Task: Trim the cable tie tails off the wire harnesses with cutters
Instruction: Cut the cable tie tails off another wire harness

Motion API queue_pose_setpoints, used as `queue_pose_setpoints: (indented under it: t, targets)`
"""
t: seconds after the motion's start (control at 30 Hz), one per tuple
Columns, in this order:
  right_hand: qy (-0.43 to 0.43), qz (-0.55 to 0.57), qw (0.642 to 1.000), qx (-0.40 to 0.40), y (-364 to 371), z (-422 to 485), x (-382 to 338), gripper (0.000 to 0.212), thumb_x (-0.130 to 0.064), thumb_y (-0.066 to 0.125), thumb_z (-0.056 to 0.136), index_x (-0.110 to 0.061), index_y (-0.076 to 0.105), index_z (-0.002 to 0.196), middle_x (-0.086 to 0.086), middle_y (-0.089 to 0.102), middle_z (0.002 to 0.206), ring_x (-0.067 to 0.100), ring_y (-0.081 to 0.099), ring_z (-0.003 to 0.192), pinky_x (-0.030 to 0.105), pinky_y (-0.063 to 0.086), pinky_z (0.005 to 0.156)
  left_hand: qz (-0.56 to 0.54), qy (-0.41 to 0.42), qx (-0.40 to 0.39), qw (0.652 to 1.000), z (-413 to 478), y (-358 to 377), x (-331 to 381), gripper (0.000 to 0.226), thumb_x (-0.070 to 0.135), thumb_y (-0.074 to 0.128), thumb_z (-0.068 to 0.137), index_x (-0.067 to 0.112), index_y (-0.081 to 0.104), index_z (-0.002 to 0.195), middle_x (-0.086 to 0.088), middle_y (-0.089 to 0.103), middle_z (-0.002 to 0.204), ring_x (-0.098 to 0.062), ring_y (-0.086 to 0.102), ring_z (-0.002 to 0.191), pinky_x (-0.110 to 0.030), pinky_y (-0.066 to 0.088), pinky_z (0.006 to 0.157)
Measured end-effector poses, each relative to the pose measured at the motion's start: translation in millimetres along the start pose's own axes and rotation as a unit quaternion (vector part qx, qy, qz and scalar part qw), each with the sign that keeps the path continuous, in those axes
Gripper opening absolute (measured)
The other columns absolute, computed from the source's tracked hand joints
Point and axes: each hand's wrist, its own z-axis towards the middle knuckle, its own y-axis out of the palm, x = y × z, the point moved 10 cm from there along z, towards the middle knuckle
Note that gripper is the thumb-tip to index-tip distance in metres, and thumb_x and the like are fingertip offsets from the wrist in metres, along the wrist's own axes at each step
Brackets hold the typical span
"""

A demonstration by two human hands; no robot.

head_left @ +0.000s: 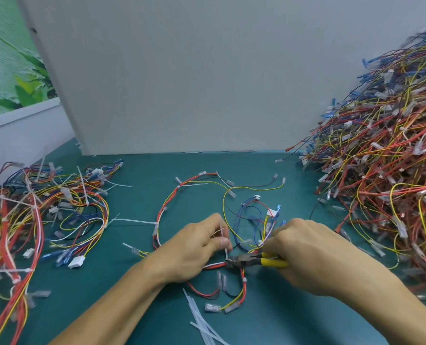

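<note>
Under the grip and all around it, teal table cover (294, 200), plain and matte. Well behind the grip, large pale grey board (207, 70), standing upright on that cover, its left edge slanted. Far to the upper left of the grip, beyond the board, picture of green leaves (12, 70), with white ledge (20, 113) just below and pale wall (20, 145) lower still.

Harness (156, 227) on table (137, 195) between left pile (32, 210), right pile (386, 170) — panel (182, 83) behind.
</note>
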Motion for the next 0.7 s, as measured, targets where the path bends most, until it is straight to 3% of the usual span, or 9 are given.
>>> queue_pose_setpoints:
  t: [0.1,0.17,0.23,0.3,0.37,0.43,0.57,0.63,0.7]
  targets:
    - [-0.001,-0.002,1.0,-0.003,-1,-1,-2,0.005,-0.024,0.047,0.086,-0.022,0.046,0.081,0.0,0.048,0.082,0.031,0.048,0.078,0.029,0.032,0.058,-0.037,-0.008,-0.002,0.999,-2,0,-5,0.01,0.014,0.048,0.099,0.018,0.053,0.091,0.019,0.055,0.064,-0.003,0.038,0.05,-0.017,0.031,0.052]
    - [0.009,0.007,1.0,0.012,-4,-2,1,0.01,-0.027,0.047,0.087,-0.021,0.044,0.079,-0.002,0.042,0.076,0.029,0.045,0.074,0.029,0.03,0.054,-0.17,-0.025,0.018,0.985,-2,-3,-7,0.011,0.006,0.045,0.099,0.01,0.048,0.089,0.001,0.056,0.072,-0.008,0.031,0.046,-0.021,0.024,0.048]
    - [0.015,0.046,0.998,0.035,-8,-4,5,0.019,-0.032,0.048,0.088,-0.022,0.039,0.073,-0.003,0.045,0.08,0.026,0.047,0.078,0.031,0.034,0.057,-0.338,-0.045,0.089,0.936,-1,-18,-11,0.017,-0.002,0.04,0.098,0.009,0.044,0.086,-0.012,0.055,0.073,-0.008,0.025,0.043,-0.022,0.021,0.044]
    - [-0.005,0.119,0.991,0.066,-14,-2,1,0.022,-0.036,0.05,0.09,-0.026,0.038,0.075,-0.007,0.048,0.089,0.021,0.051,0.086,0.033,0.041,0.067,-0.455,-0.051,0.17,0.873,-2,-40,-18,0.023,-0.006,0.035,0.097,0.011,0.045,0.086,-0.005,0.054,0.064,-0.007,0.025,0.04,-0.018,0.023,0.041]
    - [-0.036,0.203,0.973,0.101,-18,2,-13,0.018,-0.038,0.054,0.092,-0.03,0.042,0.08,-0.01,0.046,0.089,0.015,0.049,0.086,0.032,0.042,0.074,-0.518,-0.055,0.226,0.823,-7,-63,-25,0.026,-0.008,0.032,0.091,0.012,0.048,0.086,-0.002,0.046,0.057,-0.009,0.026,0.041,-0.019,0.022,0.04]
    - [-0.052,0.257,0.957,0.12,-16,8,-26,0.019,-0.036,0.057,0.091,-0.03,0.043,0.081,-0.011,0.045,0.081,0.009,0.042,0.077,0.026,0.036,0.07,-0.535,-0.069,0.256,0.802,-15,-81,-34,0.027,-0.009,0.03,0.084,0.012,0.048,0.084,-0.001,0.034,0.053,-0.012,0.025,0.043,-0.021,0.021,0.041]
    - [-0.031,0.263,0.959,0.105,0,13,-27,0.02,-0.038,0.06,0.088,-0.028,0.044,0.081,-0.01,0.048,0.072,0.012,0.043,0.071,0.029,0.04,0.067,-0.5,-0.092,0.243,0.826,-26,-97,-42,0.026,-0.007,0.031,0.082,0.012,0.047,0.074,0.002,0.022,0.051,-0.011,0.023,0.041,-0.019,0.018,0.041]
    - [-0.015,0.25,0.964,0.087,3,13,-15,0.021,-0.038,0.06,0.087,-0.027,0.044,0.08,-0.007,0.049,0.068,0.012,0.043,0.066,0.029,0.039,0.064,-0.422,-0.072,0.228,0.874,-29,-106,-38,0.023,-0.01,0.045,0.083,0.01,0.051,0.073,0.004,0.025,0.048,-0.008,0.02,0.039,-0.016,0.016,0.041]
    - [-0.006,0.229,0.971,0.066,5,12,-3,0.021,-0.039,0.061,0.085,-0.025,0.046,0.08,-0.007,0.05,0.067,0.008,0.044,0.065,0.027,0.038,0.063,-0.258,-0.042,0.18,0.948,-30,-109,-25,0.02,-0.005,0.067,0.075,0.014,0.06,0.075,0.008,0.025,0.048,-0.008,0.019,0.041,-0.017,0.02,0.041]
